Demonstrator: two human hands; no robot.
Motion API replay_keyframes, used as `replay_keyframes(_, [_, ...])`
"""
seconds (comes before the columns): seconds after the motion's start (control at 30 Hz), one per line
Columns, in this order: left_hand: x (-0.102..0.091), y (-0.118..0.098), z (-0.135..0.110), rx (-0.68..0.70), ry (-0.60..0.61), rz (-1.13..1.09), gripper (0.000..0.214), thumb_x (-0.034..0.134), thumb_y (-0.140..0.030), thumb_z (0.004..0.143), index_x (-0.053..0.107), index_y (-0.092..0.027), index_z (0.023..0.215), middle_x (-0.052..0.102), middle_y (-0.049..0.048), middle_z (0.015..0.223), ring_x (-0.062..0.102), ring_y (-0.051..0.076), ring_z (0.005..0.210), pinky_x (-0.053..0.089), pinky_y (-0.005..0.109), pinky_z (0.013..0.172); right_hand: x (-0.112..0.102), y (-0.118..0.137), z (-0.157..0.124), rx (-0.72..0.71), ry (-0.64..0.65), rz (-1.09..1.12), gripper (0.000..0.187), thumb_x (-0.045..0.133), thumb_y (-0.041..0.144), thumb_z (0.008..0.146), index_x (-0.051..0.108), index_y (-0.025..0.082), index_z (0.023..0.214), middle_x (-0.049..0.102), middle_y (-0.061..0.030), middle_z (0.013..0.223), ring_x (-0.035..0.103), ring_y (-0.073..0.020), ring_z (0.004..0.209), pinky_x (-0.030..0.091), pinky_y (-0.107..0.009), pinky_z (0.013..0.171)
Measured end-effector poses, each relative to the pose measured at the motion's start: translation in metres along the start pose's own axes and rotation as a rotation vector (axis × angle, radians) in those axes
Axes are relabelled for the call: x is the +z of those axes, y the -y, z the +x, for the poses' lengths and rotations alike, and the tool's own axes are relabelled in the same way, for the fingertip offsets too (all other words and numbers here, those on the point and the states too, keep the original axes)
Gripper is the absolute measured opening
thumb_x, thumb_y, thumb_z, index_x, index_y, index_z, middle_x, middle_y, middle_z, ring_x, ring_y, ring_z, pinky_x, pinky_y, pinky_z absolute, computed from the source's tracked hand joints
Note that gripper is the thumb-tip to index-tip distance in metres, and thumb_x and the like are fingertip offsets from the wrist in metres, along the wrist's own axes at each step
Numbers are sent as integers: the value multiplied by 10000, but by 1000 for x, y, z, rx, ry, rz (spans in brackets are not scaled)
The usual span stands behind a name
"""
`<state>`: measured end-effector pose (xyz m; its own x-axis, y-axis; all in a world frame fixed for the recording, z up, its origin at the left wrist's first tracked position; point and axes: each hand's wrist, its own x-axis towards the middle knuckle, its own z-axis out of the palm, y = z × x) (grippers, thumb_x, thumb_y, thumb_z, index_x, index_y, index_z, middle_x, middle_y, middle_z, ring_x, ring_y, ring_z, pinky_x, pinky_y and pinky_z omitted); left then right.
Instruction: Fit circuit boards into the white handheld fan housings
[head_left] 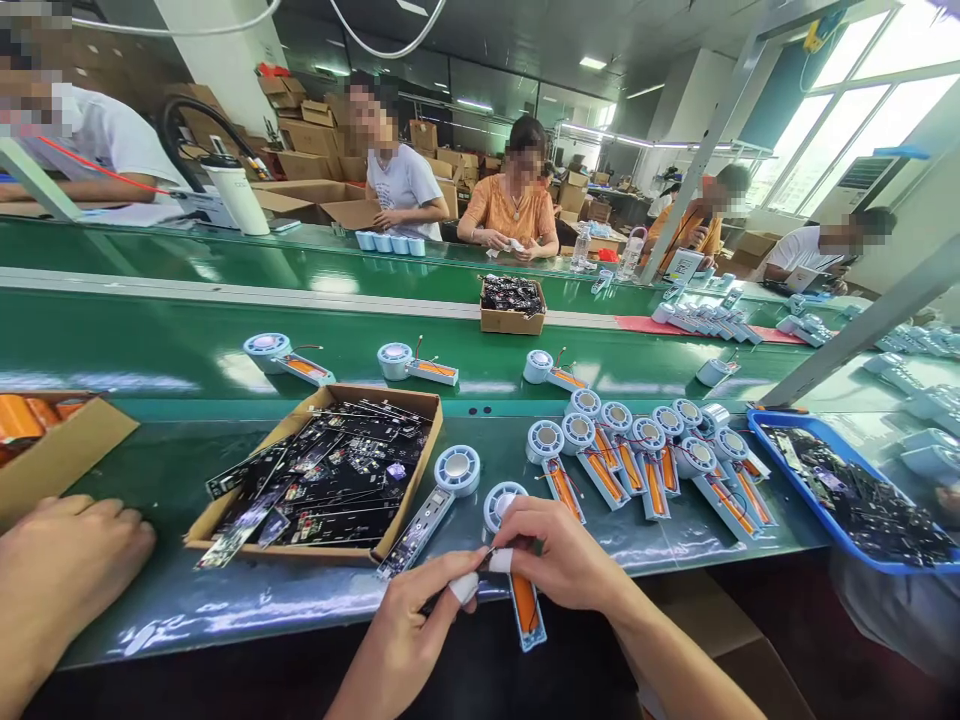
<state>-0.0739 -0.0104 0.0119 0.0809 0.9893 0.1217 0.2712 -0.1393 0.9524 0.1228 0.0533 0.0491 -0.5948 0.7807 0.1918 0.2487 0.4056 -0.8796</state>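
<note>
My left hand (416, 625) and my right hand (559, 555) meet at the bench's front edge, fingertips pinched together. Something small and dark sits between them, too covered to name. White tape wraps a finger or thumb on each hand. Under my hands lies a light blue handheld fan body (502, 500), its orange battery (525, 605) showing in the open handle, which juts over the edge. To its left rests another fan (457, 470) with a circuit board (416, 530) along its handle.
A cardboard box (431, 450) holds black circuit boards; a blue tray (847, 550) holds more. Several open fans (652, 430) cluster at right. Others (394, 360) stand on the green conveyor (337, 345). A co-worker's hand (75, 560) rests at left by a battery box (82, 440).
</note>
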Motion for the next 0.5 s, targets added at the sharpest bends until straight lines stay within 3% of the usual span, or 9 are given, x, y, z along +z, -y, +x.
replay_keyframes(0.2, [5, -8, 4, -43, -58, -26, 292, 581, -373, 889, 808, -227, 1003, 716, 22, 656, 660, 179, 579, 566, 248, 545, 3, 2, 3, 63, -96, 13, 205, 704, 341, 910, 759, 172, 807, 604, -6, 759, 519, -126, 653, 398, -238, 594])
replay_keyframes(0.37, [13, -13, 3, -174, -87, -109, 370, 569, -414, 870, 761, -164, 1064, 695, 13, 617, 615, 164, 522, 546, 260, 516, -10, 7, 2, 86, 15, 111, 411, 473, 385, 1037, 755, 168, 832, 628, -11, 768, 561, -142, 725, 436, -247, 680])
replay_keyframes(0.5, [15, -13, 3, -198, -87, -120, 406, 570, -447, 867, 743, -142, 1073, 673, 12, 610, 632, 176, 548, 557, 269, 534, -7, 12, -8, 203, -47, -5, 237, 581, 331, 974, 761, 178, 954, 638, -1, 765, 515, -133, 666, 398, -236, 623])
